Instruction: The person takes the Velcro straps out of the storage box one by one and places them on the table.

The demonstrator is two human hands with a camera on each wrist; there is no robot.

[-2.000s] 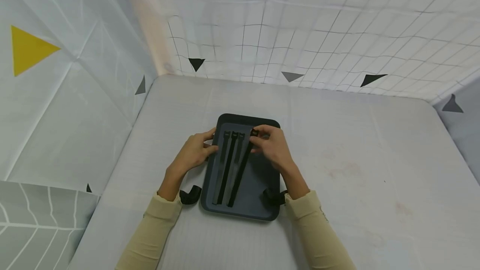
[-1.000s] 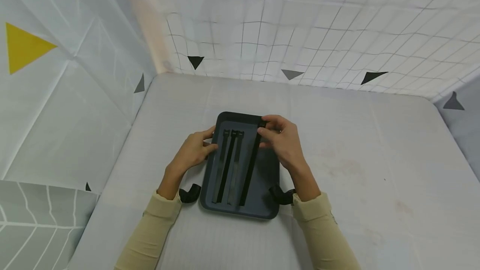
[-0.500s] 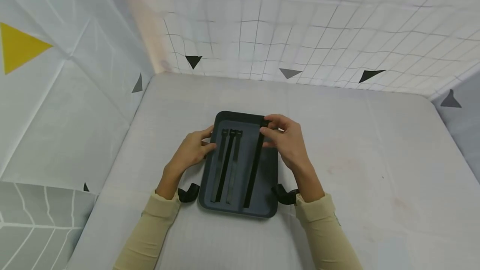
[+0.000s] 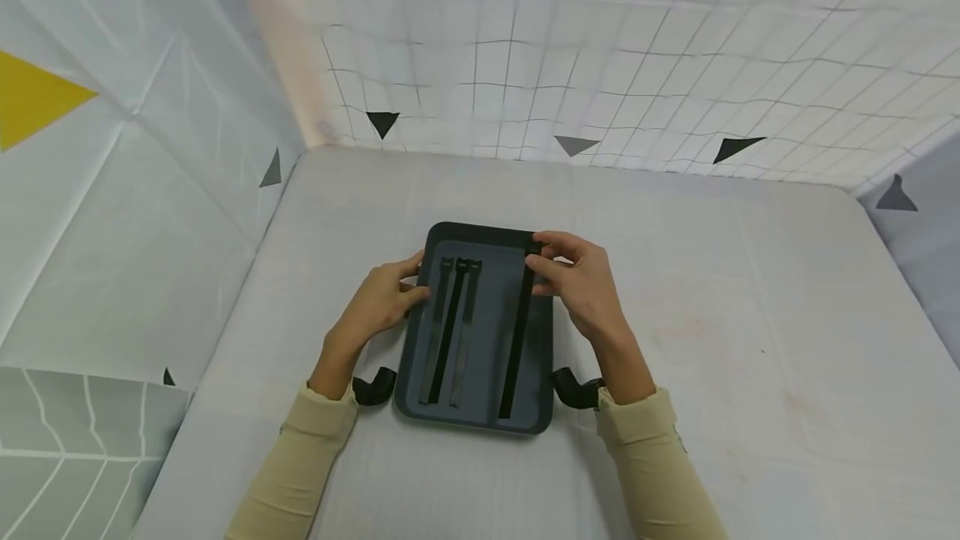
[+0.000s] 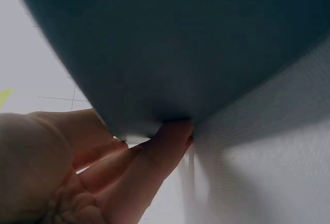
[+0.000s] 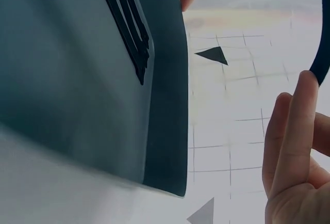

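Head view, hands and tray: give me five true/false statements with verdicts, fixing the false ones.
1. The right hand pinches a black strap. True.
2. Three other straps lie in the tray. True.
3. The held strap crosses the other three. False: it is apart from them, to their right.
4. The left hand touches the tray's left side. True.
5. The tray is upside down. False: its open side faces up.
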